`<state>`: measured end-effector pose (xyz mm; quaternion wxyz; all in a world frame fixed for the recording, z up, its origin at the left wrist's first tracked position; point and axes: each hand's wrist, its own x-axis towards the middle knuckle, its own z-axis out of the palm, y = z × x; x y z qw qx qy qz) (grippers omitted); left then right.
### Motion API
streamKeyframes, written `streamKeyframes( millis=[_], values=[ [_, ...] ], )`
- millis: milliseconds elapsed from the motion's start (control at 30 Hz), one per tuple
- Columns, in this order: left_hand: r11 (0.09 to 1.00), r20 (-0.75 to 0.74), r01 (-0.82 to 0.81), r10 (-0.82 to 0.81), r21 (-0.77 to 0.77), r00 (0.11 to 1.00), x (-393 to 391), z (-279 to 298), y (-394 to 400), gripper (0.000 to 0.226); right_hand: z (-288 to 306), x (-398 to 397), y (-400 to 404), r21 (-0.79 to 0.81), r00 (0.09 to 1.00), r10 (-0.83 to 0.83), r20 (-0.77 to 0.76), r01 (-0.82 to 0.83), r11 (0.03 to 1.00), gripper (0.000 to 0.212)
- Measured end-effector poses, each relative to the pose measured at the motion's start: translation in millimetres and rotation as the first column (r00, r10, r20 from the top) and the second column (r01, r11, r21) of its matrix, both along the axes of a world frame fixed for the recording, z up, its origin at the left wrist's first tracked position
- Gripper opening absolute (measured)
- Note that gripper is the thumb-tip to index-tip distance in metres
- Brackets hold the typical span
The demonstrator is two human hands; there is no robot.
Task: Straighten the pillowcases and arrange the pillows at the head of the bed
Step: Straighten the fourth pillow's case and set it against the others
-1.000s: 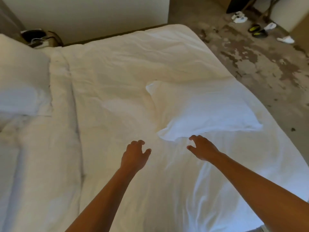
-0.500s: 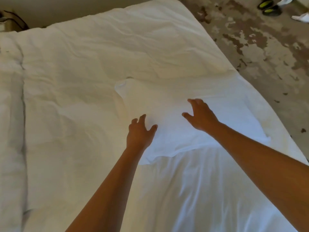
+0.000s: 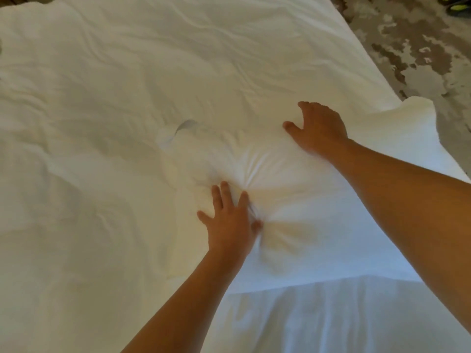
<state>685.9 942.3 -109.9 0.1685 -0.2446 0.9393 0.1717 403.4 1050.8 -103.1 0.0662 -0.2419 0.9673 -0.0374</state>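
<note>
— Where is the pillow (image 3: 318,207)?

— On the bed (image 3: 127,98), toward its right side, lying on the white cover. Its right corner sticks past the bed's edge, over the mottled floor (image 3: 413,47). Both hands are on it.

— How is the left hand (image 3: 230,222) set?

— The bare forearm comes up from the bottom of the view, and the hand lies palm down on the left part of the pillow. Its fingers (image 3: 224,192) are straight and slightly spread, sunk into the filling. Creases in the pillowcase fan out from under the thumb side, so the cloth looks bunched there. I cannot tell whether the thumb nips a fold or only presses it.

— And the right hand (image 3: 318,128)?

— The right arm reaches in from the right edge, across the pillow. The hand sits palm down on the far side of the pillow, thumb held out to the left, the other fingers close together and bent over the far edge. Their tips are hidden, so whether they hook the cloth I cannot say.

— Anything else?

— A dark shoe with yellow-green trim (image 3: 456,3) on the floor at the top right corner.
</note>
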Motion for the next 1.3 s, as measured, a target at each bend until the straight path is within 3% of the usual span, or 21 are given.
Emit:
streamKeyframes(
  millis=[133, 267, 333, 567, 700, 800, 900, 1033, 1167, 1300],
  values=[
    [0.999, -0.003, 0.032, -0.032, -0.043, 0.999, 4, -3, 1, 0.074, -18, 4, -1, 0.135, 0.996, -0.013, 0.084, 0.002, 0.991, 0.094],
    [0.999, 0.017, 0.014, -0.013, -0.04, 1.0, 6, 0, -6, 0.075, -29, 19, 3, 0.118, 0.998, -0.044, 0.044, 0.038, 0.992, 0.102],
    [0.997, -0.007, 0.057, -0.057, -0.051, 0.998, 38, 54, 13, 0.074, 20, 57, 33, 0.071, 0.998, -0.058, -0.021, 0.059, 0.996, 0.102],
    [0.972, 0.063, -0.088, 0.076, 0.216, 0.995, 36, 54, -20, 0.061, 8, 107, 50, 0.0, 0.996, -0.039, -0.082, 0.039, 0.999, 0.079],
    [0.997, -0.232, -0.037, 0.054, 0.075, 0.971, 55, 118, -13, 0.056, 58, 164, 84, -0.069, 0.991, -0.094, -0.099, 0.088, 0.994, 0.08],
    [0.975, -0.412, 0.125, -0.191, -0.182, 0.891, 77, 163, -2, 0.068, 97, 210, 109, -0.113, 0.986, -0.119, -0.113, 0.106, 0.988, 0.082],
    [0.922, -0.294, 0.266, -0.346, -0.282, 0.891, 101, 200, 5, 0.092, 130, 266, 132, -0.123, 0.989, -0.12, -0.088, 0.109, 0.986, 0.086],
    [0.916, -0.1, 0.358, -0.379, -0.181, 0.92, 151, 235, 2, 0.1, 174, 338, 147, -0.249, 0.987, -0.133, -0.089, 0.107, 0.963, 0.078],
    [0.922, -0.235, 0.314, -0.365, -0.227, 0.901, 234, 278, -18, 0.073, 220, 405, 123, -0.368, 0.991, -0.105, -0.079, 0.069, 0.927, 0.081],
    [0.943, -0.341, 0.17, -0.266, -0.287, 0.902, 337, 315, -57, 0.06, 258, 481, 60, -0.431, 0.999, -0.01, -0.049, -0.012, 0.902, 0.083]
  ],
)
